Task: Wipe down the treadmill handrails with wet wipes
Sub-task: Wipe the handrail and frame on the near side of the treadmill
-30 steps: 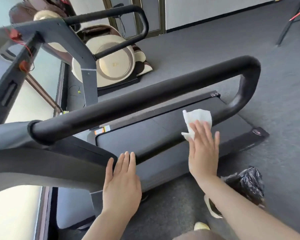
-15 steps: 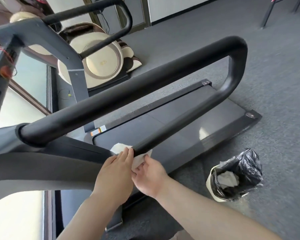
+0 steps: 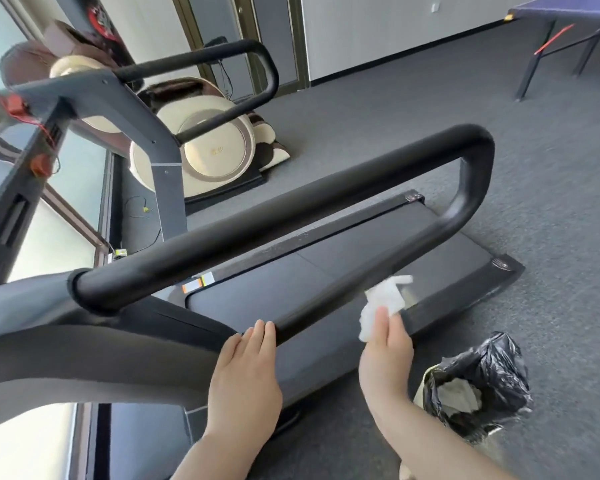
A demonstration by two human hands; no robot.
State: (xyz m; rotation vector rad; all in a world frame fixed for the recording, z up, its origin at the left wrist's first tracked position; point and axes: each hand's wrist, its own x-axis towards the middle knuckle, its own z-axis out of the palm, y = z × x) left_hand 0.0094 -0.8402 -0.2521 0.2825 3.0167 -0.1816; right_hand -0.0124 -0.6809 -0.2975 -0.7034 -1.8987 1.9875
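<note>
Right grip (image 3: 387,344) pinches a crumpled white wipe (image 3: 383,303) between thumb and fingers, holding it against the lower bar of the near handrail (image 3: 291,216), about midway along that bar; the fingers behind the wipe are hidden, so only the thumb and back of the hand show. Left grip (image 3: 245,372) lies flat with straight fingers, fingertips (image 3: 257,329) touching the near end of the same lower bar where it meets the grey treadmill frame (image 3: 84,344); it holds nothing. Both forearms are cut off by the bottom edge. That handrail is a black padded loop, its upper bar running up to a bend at the right, above the rear corner of the belt (image 3: 343,271). A far handrail (image 3: 222,53) loops on the other side, its inner end hidden behind the grey upright. On the floor by the belt's near edge, right of the wipe hand, stands a bin (image 3: 478,386) lined with a black bag, pale crumpled material inside, hard to make out. Beyond the treadmill sits a cream and brown massage chair (image 3: 215,154), partly hidden by the frame. A table (image 3: 565,19) is cut off at the top right corner.
</note>
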